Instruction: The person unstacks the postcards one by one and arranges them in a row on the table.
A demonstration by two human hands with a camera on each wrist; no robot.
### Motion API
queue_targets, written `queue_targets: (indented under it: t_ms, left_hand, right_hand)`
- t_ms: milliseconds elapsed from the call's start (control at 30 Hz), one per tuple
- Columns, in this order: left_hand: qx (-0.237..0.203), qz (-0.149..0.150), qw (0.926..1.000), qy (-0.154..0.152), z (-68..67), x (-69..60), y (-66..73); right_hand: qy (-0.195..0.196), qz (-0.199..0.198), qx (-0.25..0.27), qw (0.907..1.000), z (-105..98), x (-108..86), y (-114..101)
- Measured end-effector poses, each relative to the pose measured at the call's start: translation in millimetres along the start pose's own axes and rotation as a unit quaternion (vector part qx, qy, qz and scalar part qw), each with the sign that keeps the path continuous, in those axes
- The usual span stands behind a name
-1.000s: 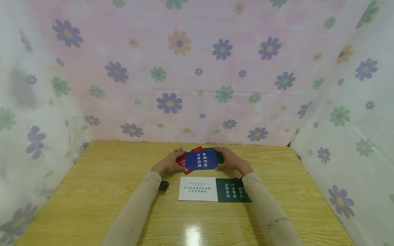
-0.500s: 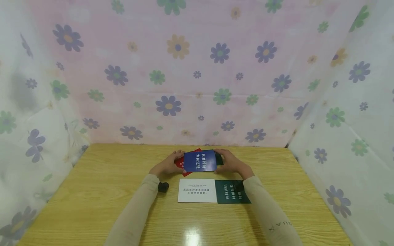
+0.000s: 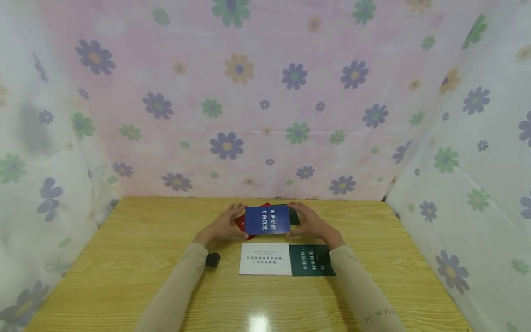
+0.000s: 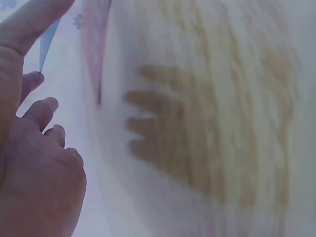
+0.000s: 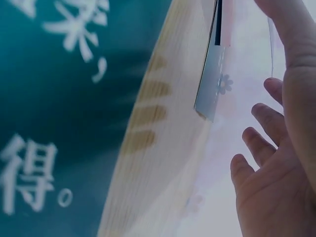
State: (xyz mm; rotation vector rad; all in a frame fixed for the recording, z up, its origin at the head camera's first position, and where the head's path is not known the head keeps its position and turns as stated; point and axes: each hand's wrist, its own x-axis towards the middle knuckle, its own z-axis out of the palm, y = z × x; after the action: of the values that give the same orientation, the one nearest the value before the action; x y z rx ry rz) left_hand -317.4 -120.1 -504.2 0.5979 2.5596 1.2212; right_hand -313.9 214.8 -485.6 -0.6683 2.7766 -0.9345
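In the head view a blue card [image 3: 267,219] with white characters is held level above the table by its short ends. My left hand [image 3: 222,225] pinches its left end between thumb and index finger; the left wrist view shows a corner of the blue card [image 4: 48,45] at the fingertip. At the other end, the thumb and index finger of my right hand [image 3: 312,224] grip it, the remaining fingers spread. Partly hidden under it are a red card [image 3: 240,224] and a dark green card [image 3: 294,217].
Nearer the person, a white card [image 3: 265,259] with dark text lies side by side with a green card [image 3: 307,261], whose right end is partly hidden by the right wrist. The wooden table [image 3: 145,258] is enclosed by flower-patterned cloth [image 3: 265,83] at back and sides.
The blue card and both hands have shifted slightly left and toward the person. The head view has tilted up a little. The white and green cards stay put on the table.
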Motion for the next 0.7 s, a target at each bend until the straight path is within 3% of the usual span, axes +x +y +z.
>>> queue_targets:
  t_ms: [333,700]
  left_hand:
    - [0.052,0.062,0.9967,0.009,-9.9,-21.5,9.5]
    - [0.105,0.113,0.9877,0.028,-11.0,-56.5,6.8]
  right_hand:
    - [0.013,-0.028,0.006,0.9995,11.7,-12.9,-7.9]
    - [0.006,-0.053,0.003,0.9986,31.0,-26.9,-25.7]
